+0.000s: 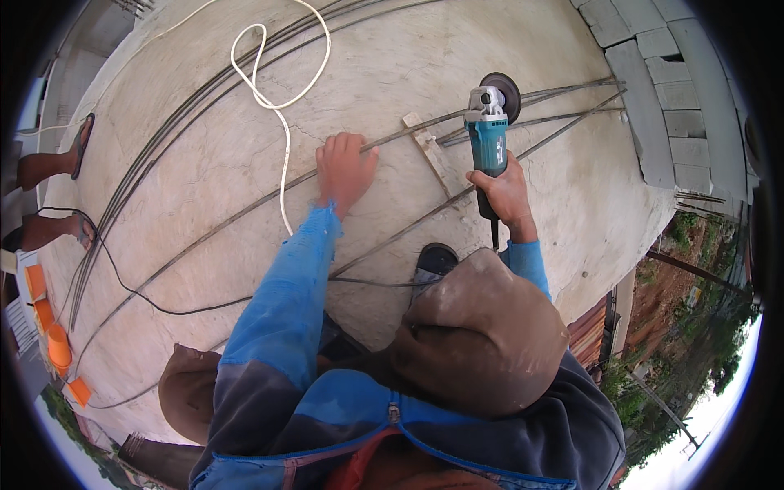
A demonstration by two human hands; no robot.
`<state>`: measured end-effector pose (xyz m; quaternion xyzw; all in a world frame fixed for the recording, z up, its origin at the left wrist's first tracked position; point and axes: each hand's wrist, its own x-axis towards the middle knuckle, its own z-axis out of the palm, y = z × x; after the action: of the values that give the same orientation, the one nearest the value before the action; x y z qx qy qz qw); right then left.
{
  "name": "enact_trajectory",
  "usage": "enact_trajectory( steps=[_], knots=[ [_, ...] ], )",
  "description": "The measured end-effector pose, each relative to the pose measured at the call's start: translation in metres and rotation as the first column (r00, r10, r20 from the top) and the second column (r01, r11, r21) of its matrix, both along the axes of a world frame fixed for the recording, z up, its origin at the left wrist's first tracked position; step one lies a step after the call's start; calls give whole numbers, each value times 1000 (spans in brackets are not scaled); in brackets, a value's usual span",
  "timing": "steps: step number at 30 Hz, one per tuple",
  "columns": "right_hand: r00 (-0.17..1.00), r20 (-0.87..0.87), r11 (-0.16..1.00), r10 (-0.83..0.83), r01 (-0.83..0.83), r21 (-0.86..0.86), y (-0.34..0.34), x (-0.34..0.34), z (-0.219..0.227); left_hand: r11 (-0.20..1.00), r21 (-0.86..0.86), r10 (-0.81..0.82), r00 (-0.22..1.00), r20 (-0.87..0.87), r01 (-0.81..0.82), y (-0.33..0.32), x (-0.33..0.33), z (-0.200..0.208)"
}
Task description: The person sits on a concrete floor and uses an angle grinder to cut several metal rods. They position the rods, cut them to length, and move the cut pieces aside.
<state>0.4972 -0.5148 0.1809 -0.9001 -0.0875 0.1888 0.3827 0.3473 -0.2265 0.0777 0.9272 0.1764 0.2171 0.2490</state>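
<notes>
While grinder [489, 145] is being gripped by right hand [508, 194], rod [388, 140] by left hand [346, 170], kickback is possibly being risked through the rod rolling.

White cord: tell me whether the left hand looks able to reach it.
Probably yes: the left hand lies just right of the white cord, nothing standing between them, though it may have to leave the dark rod beneath it.

The grinder [490, 147] is smooth plastic and metal, the rods [390, 140] matt metal, the floor [408, 49] rough concrete.
</notes>
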Motion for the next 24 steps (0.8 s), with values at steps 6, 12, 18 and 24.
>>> enact_trajectory(
  steps=[6, 12, 18, 24],
  knots=[
    [994, -90, 989, -65, 76, 126, -27, -6, 5, 982, -74, -166, 980, 107, 174, -70, 15, 32],
    [981, -184, 927, -64, 127, 354, -33, -16, -3, 235, -968, -180, 975, -130, -86, -146, 62, 66],
    [993, -70, 939, -95, 113, 325, -27, -23, 7, -51, -992, -102, 988, -113, -119, -190, 87, 84],
    [973, -118, 936, -198, 223, 273, -48, -35, -11, -181, -972, -148, 981, -124, -150, -214, 80, 68]
  ],
)
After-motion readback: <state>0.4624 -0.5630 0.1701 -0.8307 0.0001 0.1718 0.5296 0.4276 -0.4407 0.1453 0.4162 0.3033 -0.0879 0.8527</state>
